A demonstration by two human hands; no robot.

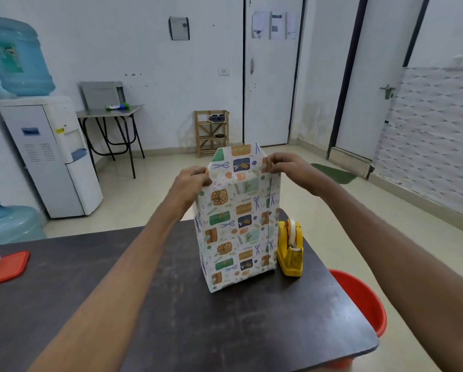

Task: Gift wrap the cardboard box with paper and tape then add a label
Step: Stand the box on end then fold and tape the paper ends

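View: head, looking forward and down.
Task's thing: a tall box, covered in white gift paper printed with small parcels and scissors, stood on end on the dark brown tabletop, straight ahead of the person and between the two forearms.
Long axis: vertical, with the unfinished end uppermost, so the work lay at the top and not on the sides.
Top end: a printed paper flap with slanted corners rose above the box's top edge on the far side.
Left hand: the left hand was curled at the top left corner, pinching the paper flap at its lower left edge.
Right hand: the right hand was curled at the top right corner, pinching the paper flap's right edge – it sat a little higher than the other.
Nearer hand: neither. Both hands touched the paper at opposite corners, with the flap between them.
Tape: a yellow plastic tape dispenser with a white roll stood just beside the box's lower right side. Whether it touched the box could not be told.
Judgement: the side tucks looked to be in hand. The flap would likely fold down towards the person, and the right hand lay nearer the tape.
Label: none showed on the box.
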